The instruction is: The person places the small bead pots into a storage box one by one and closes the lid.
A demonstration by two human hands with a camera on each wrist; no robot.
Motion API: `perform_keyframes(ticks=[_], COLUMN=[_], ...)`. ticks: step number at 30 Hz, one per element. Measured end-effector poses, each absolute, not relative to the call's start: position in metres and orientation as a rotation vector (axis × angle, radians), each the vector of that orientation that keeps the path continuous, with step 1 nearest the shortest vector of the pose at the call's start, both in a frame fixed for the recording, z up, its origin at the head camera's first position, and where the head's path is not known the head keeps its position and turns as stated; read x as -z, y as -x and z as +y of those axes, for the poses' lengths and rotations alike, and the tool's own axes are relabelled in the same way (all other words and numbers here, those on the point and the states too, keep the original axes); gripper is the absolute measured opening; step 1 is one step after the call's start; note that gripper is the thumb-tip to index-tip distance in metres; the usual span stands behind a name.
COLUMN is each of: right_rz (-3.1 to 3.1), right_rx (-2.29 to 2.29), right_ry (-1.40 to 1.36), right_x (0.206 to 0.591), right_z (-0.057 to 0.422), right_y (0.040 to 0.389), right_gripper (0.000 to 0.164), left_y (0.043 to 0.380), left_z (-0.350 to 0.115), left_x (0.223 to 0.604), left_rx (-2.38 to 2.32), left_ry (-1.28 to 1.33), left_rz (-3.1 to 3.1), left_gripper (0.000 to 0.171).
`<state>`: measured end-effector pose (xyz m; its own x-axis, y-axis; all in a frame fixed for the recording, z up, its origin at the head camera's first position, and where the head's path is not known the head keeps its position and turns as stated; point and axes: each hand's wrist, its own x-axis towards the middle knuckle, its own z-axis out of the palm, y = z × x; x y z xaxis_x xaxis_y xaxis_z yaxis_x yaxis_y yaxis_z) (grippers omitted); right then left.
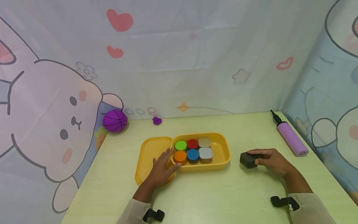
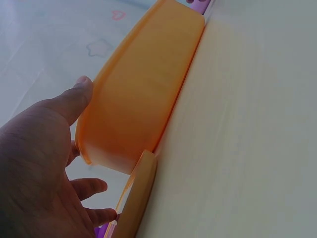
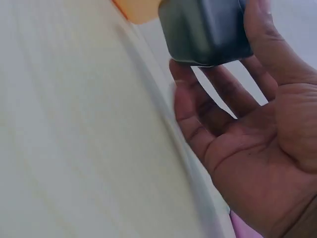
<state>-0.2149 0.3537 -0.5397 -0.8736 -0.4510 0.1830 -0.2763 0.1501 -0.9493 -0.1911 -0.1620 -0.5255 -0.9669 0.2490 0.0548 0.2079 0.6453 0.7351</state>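
Note:
My right hand (image 1: 275, 163) pinches a black, rounded-square block (image 1: 249, 160) between thumb and fingers, to the right of a yellow plastic box (image 1: 221, 166). In the right wrist view, the block (image 3: 205, 32) shows smooth sides, held clear of the tabletop. The left hand (image 1: 160, 169) rests at the box's left end with fingers spread, its thumb along the front rim in the left wrist view. Inside the box sit several small blocks: round green (image 1: 181, 145), red (image 1: 192, 144), orange (image 1: 180, 157) and blue (image 1: 193, 156), square beige (image 1: 204, 142) and white (image 1: 205, 154). Bare floor shows at its right end.
Under the left hand lies a flat yellow lid (image 1: 145, 158), beside the box. A purple ball (image 1: 115, 121) and a small purple duck (image 1: 157, 120) are at the back left. A pink hand pump (image 1: 292, 138) lies along the right edge of the table (image 1: 212, 199).

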Motion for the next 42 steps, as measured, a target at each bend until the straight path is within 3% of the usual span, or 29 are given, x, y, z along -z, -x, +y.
perform_keyframes(ticks=[18,29,42], right_rz=[2.281,2.410,2.622], right_rx=[2.182,2.171,2.078], right_ry=[0.574,0.860,0.926], right_x=[0.516,0.507,0.502], right_z=[0.328,0.292,0.251], right_y=[0.211,0.224,0.233], right_gripper=[0.045,0.041,0.039], left_y=[0.190,0.189,0.190], left_z=[-0.161,-0.162,-0.162], left_x=[0.524,0.524,0.524], left_rx=[-1.231,-1.226,-1.230], left_ry=[-0.364,-0.364,-0.378], left_rz=[2.810,2.790,2.798], left_gripper=[0.082,0.083,0.082])
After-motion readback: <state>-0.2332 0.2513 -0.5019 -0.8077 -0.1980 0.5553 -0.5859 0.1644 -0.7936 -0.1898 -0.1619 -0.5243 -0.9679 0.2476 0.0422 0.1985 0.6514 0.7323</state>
